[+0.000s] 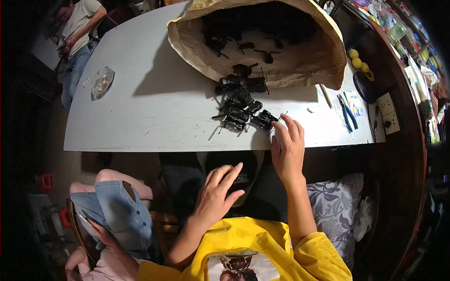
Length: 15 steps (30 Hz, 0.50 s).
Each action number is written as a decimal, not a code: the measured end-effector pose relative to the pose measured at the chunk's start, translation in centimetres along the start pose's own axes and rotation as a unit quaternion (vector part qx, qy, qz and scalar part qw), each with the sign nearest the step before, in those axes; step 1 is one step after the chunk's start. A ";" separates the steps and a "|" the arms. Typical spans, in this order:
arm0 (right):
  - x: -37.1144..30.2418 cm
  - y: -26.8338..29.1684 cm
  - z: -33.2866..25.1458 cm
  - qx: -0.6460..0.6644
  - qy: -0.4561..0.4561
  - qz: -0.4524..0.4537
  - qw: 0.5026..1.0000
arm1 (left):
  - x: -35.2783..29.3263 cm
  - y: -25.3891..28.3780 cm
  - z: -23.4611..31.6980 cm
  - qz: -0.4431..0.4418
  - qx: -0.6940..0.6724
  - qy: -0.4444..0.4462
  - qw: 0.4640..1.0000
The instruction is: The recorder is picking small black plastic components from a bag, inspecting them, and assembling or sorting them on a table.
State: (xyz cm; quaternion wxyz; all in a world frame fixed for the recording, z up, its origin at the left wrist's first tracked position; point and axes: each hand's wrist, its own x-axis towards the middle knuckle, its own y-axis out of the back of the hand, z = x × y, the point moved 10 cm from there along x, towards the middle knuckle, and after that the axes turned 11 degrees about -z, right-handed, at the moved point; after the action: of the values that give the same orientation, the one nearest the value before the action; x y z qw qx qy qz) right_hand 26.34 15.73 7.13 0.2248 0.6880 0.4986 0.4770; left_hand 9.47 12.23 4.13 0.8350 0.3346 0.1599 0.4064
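With right hand (288,152) half-open, apparently empty, hovered beside jumbled black plastic parts (236,117) with thin rods (217,116), on white surface (168,124) at open brown sack's (290,75) mouth; held left hand (216,193) spread, empty, apart. Judged liable to drag neighbours edgeward by snagging rods.

Watching remotely, I log a white counter (154,117), surface streaked with fine dark marks. Large brown sack (290,75) on its side at the far edge, mouth toward the near edge. Black parts (236,117) heaped from the mouth outward, thin rods jutting. Left end: faceted clear glass dish (102,83). Right, I note a slim stick (326,96), pale stub (310,110), blue-handled pliers (346,119), colourful card (355,103) just beside them.
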 end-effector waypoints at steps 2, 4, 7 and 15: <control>0.4 -0.4 1.0 -0.054 0.006 -0.019 0.998 | 0.2 -0.9 -0.3 -0.048 0.034 0.019 0.998; 0.5 -0.4 1.6 -0.105 0.020 -0.025 0.994 | 0.2 -0.7 0.0 -0.039 0.052 0.008 0.998; 0.0 0.3 2.8 -0.129 -0.009 -0.002 0.992 | 0.0 -0.8 -0.5 -0.043 0.013 0.010 0.999; -4.1 -2.0 -4.3 0.506 0.039 -0.266 0.820 | 0.9 -0.5 -0.8 -0.010 -0.407 -0.017 0.913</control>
State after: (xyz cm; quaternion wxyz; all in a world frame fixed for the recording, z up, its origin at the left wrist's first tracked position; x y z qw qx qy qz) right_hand 21.41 12.15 5.73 -0.0565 0.5268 0.8416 0.1052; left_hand 9.88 13.02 3.18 0.9054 -0.0293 -0.0304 0.4225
